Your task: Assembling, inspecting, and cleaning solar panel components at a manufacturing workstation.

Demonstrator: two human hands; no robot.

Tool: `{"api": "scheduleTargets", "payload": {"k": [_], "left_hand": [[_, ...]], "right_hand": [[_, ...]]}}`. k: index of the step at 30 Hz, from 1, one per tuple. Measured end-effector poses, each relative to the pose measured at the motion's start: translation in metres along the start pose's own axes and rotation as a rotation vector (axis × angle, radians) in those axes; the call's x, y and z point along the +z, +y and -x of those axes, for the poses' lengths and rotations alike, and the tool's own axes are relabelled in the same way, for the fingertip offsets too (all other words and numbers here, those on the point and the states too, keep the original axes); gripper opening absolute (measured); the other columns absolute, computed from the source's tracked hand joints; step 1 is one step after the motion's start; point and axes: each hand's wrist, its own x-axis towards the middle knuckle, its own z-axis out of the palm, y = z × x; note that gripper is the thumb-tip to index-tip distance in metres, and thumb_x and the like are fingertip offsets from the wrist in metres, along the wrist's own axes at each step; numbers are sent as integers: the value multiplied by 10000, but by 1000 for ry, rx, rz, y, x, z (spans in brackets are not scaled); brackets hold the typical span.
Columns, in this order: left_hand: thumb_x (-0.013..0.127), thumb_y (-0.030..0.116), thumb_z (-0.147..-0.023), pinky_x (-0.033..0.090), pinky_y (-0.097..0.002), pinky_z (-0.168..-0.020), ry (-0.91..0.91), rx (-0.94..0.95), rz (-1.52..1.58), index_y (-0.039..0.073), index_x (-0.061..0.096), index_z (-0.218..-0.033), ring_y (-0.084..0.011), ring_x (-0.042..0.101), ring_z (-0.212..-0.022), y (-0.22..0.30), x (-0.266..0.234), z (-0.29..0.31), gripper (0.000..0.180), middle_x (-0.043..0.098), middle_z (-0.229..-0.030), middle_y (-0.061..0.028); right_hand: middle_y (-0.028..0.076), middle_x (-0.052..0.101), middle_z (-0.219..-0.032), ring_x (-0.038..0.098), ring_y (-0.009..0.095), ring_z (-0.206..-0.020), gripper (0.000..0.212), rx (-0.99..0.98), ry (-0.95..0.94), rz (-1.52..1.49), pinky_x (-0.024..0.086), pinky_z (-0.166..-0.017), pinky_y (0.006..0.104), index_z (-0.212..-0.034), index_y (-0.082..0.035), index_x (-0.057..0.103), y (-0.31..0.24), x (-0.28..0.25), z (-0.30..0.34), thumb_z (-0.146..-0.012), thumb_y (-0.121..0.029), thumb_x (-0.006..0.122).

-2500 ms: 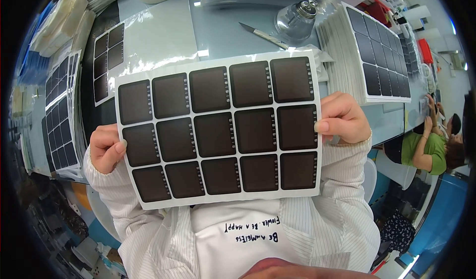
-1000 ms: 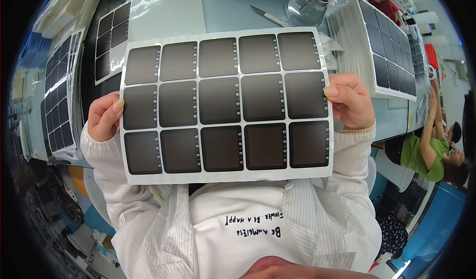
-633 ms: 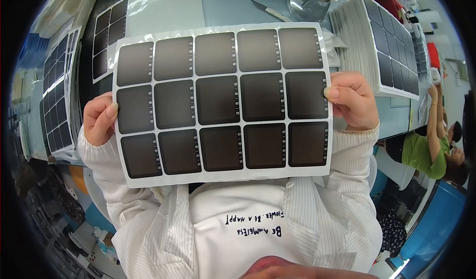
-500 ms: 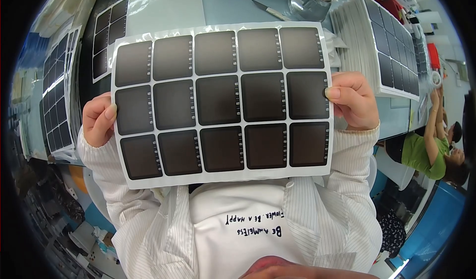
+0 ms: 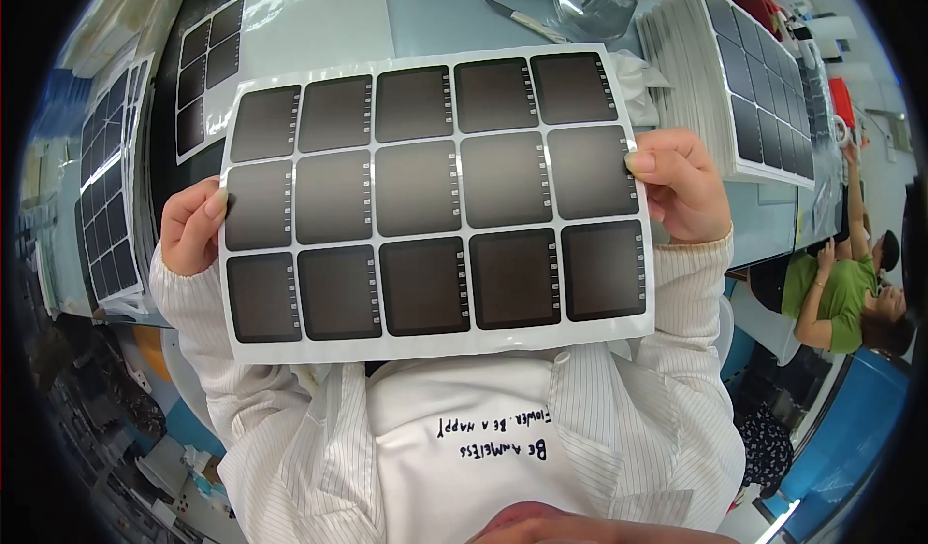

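A white sheet of black square stickers (image 5: 418,188), laid out in three rows, is stretched between my hands in front of my chest. My left hand (image 5: 193,223) pinches its left edge, thumb on top and fingers behind. At the opposite edge my right hand (image 5: 684,185) grips the sheet the same way, with the thumb over the margin. The sheet tilts slightly, and a soft sheen runs across its middle row. What lies directly beneath it is hidden.
A tall stack of similar sheets (image 5: 759,90) stands at the right, another stack (image 5: 111,177) at the left. Beyond my sheet lie a craft knife (image 5: 522,18), a glass jar (image 5: 597,5) and another black-square sheet (image 5: 208,71). A person in green (image 5: 836,293) is at the far right.
The sheet has tilted a little between my hands, and the bright sheen has shifted from its top row to the middle row. Both hands keep their grip. The person in green has moved an arm.
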Motion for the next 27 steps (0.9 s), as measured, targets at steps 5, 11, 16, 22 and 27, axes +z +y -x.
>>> {"api": "scheduleTargets", "payload": {"k": [5,11,16,22,27], "left_hand": [[476,173,-920,259,-213,-517,-23,-25,8,15,477,-651,-52,355,-547,7,5,1,312,448,-663,-2],[494,181,-920,259,-208,-519,-45,-49,30,0,538,-694,-39,350,-554,4,8,-3,293,436,-632,24],[498,173,-916,272,-210,-533,-77,-83,61,2,537,-687,-42,341,-564,17,13,-5,289,440,-634,29],[518,144,-898,291,-226,-526,-77,166,-90,-6,509,-641,-68,365,-561,20,15,-2,297,452,-615,5],[540,108,-868,291,-252,-502,75,528,-322,-19,486,-617,-112,377,-524,39,32,2,286,457,-598,-42]], "right_hand": [[54,550,-585,373,70,-399,174,-58,-6,-76,290,-369,198,-740,18,603,2,3,1,-824,-123,545],[66,543,-591,356,75,-390,136,-53,-26,-152,275,-368,202,-804,8,582,9,-5,3,-837,-112,527],[41,569,-592,398,57,-413,188,-59,28,-161,276,-379,192,-708,13,608,6,1,4,-827,-121,552],[25,520,-566,431,79,-459,192,-139,103,72,312,-418,221,-650,13,585,1,4,1,-811,-88,562],[44,492,-558,449,99,-473,229,-468,-22,424,315,-440,247,-616,46,541,-18,6,9,-808,-75,569]]}}
